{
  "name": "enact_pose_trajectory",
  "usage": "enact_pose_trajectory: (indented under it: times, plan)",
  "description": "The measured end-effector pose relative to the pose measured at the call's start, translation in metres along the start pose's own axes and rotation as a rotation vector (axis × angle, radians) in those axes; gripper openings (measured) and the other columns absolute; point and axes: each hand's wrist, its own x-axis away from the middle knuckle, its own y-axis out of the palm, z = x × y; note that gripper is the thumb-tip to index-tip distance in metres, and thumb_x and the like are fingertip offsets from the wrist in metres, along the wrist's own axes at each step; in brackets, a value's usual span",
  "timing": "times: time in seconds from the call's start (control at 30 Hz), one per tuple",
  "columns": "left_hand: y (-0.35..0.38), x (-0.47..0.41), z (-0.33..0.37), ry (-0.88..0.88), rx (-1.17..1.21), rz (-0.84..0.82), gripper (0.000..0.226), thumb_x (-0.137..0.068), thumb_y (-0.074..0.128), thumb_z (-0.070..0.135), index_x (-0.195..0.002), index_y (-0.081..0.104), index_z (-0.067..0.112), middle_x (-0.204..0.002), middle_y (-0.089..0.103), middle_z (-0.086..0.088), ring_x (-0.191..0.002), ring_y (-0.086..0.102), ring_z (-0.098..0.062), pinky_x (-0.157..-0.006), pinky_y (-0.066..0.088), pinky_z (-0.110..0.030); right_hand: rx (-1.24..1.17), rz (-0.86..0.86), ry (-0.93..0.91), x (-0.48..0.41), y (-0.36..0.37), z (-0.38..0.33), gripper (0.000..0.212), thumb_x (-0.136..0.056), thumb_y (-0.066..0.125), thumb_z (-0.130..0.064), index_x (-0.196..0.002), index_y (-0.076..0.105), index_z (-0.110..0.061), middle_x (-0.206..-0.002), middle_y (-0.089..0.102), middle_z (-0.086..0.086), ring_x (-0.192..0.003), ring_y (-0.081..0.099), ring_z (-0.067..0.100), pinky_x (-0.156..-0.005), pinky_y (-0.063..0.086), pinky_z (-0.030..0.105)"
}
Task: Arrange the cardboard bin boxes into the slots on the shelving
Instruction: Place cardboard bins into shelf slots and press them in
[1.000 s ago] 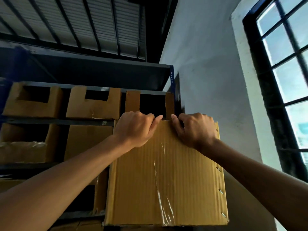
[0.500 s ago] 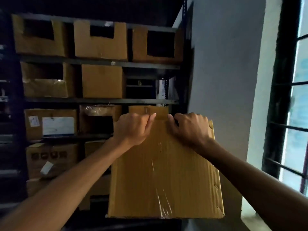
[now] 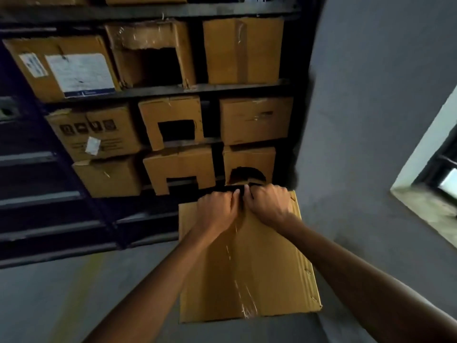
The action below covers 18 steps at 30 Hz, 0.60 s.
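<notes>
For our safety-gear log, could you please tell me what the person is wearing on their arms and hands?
Nothing visible. The left forearm and right forearm are bare to the frame's edge, with no sleeves in view. The left hand and right hand are ungloved, and no watch, bracelet or ring shows on the wrists or backs of the hands.

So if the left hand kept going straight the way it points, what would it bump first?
The left hand grips the held box. Straight ahead it would probably meet the dark shelf edge first, then the box with the round hole. Depth is hard to judge.
</notes>
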Motion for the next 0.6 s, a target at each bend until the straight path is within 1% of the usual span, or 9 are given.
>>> enact_pose_trajectory:
  times: [0.07, 0.13, 0.2, 0.27, 0.33, 0.4, 0.47, 0.53, 0.6]
  plan:
    - [0.017, 0.014, -0.008, -0.014, 0.003, -0.049, 0.052, -0.105, 0.029, 0.043, -0.077, 0.066, 0.019, -0.064, 0.060, 0.001, -0.053, 0.058, -0.018, -0.048, 0.047, -0.029, -0.024, -0.045, 0.019, 0.012, 0.025, -0.015, 0.050, -0.103, 0.025, -0.045, -0.069, 0.055, -0.023, -0.068, 0.059, -0.003, -0.064, 0.062, 0.020, -0.059, 0.048, 0.031]
    - [0.030, 0.028, -0.016, -0.048, 0.013, -0.084, 0.056, -0.105, 0.029, 0.042, -0.076, 0.069, 0.016, -0.064, 0.064, -0.003, -0.055, 0.061, -0.023, -0.050, 0.047, -0.031, -0.029, -0.078, 0.050, 0.026, 0.045, -0.025, 0.050, -0.104, 0.024, -0.044, -0.068, 0.052, -0.024, -0.067, 0.058, -0.004, -0.064, 0.062, 0.020, -0.057, 0.045, 0.030]
    - [0.039, 0.042, -0.026, -0.060, 0.029, -0.138, 0.060, -0.105, 0.027, 0.045, -0.069, 0.067, 0.017, -0.059, 0.061, -0.001, -0.052, 0.058, -0.021, -0.051, 0.045, -0.030, -0.023, -0.109, 0.091, 0.040, 0.061, -0.033, 0.052, -0.104, 0.022, -0.044, -0.070, 0.056, -0.023, -0.069, 0.063, -0.003, -0.064, 0.063, 0.021, -0.061, 0.052, 0.034]
    - [0.047, 0.052, -0.036, -0.071, 0.033, -0.204, 0.062, -0.104, 0.026, 0.047, -0.064, 0.063, 0.018, -0.057, 0.057, 0.001, -0.052, 0.056, -0.018, -0.052, 0.044, -0.030, -0.024, -0.174, 0.105, 0.051, 0.074, -0.039, 0.052, -0.104, 0.022, -0.045, -0.072, 0.057, -0.023, -0.070, 0.065, -0.001, -0.064, 0.063, 0.021, -0.064, 0.054, 0.038]
    - [0.054, 0.058, -0.048, -0.078, 0.049, -0.259, 0.062, -0.104, 0.027, 0.047, -0.063, 0.061, 0.017, -0.057, 0.056, -0.001, -0.054, 0.057, -0.020, -0.055, 0.047, -0.032, -0.041, -0.255, 0.068, 0.054, 0.078, -0.044, 0.048, -0.104, 0.024, -0.045, -0.071, 0.053, -0.025, -0.072, 0.063, -0.001, -0.066, 0.061, 0.021, -0.065, 0.053, 0.038]
    - [0.055, 0.059, -0.065, -0.096, 0.120, -0.273, 0.062, -0.104, 0.029, 0.044, -0.058, 0.058, 0.015, -0.053, 0.052, -0.001, -0.051, 0.054, -0.022, -0.057, 0.048, -0.033, -0.103, -0.329, 0.016, 0.054, 0.071, -0.045, 0.042, -0.104, 0.030, -0.044, -0.073, 0.051, -0.026, -0.075, 0.062, -0.001, -0.068, 0.059, 0.018, -0.063, 0.049, 0.037]
    - [0.052, 0.057, -0.083, -0.130, 0.224, -0.264, 0.061, -0.103, 0.033, 0.043, -0.051, 0.050, 0.016, -0.046, 0.041, 0.004, -0.044, 0.044, -0.017, -0.051, 0.040, -0.032, -0.233, -0.363, 0.000, 0.053, 0.058, -0.039, 0.042, -0.103, 0.034, -0.046, -0.072, 0.051, -0.023, -0.072, 0.059, -0.003, -0.065, 0.055, 0.013, -0.063, 0.046, 0.034]
    - [0.044, 0.050, -0.101, -0.163, 0.332, -0.248, 0.059, -0.102, 0.042, 0.040, -0.046, 0.043, 0.019, -0.044, 0.035, 0.007, -0.040, 0.035, -0.012, -0.047, 0.027, -0.028, -0.505, -0.368, 0.142, 0.055, 0.048, -0.030, 0.049, -0.102, 0.039, -0.046, -0.064, 0.044, -0.017, -0.059, 0.048, -0.006, -0.056, 0.044, 0.010, -0.057, 0.036, 0.030]
    - [0.036, 0.042, -0.118, -0.199, 0.469, -0.235, 0.058, -0.101, 0.052, 0.032, -0.045, 0.036, 0.022, -0.043, 0.030, 0.007, -0.040, 0.030, -0.012, -0.046, 0.023, -0.027, -0.770, -0.287, 0.336, 0.061, 0.053, -0.023, 0.052, -0.101, 0.044, -0.045, -0.057, 0.036, -0.016, -0.050, 0.033, -0.010, -0.049, 0.031, 0.009, -0.053, 0.027, 0.028]
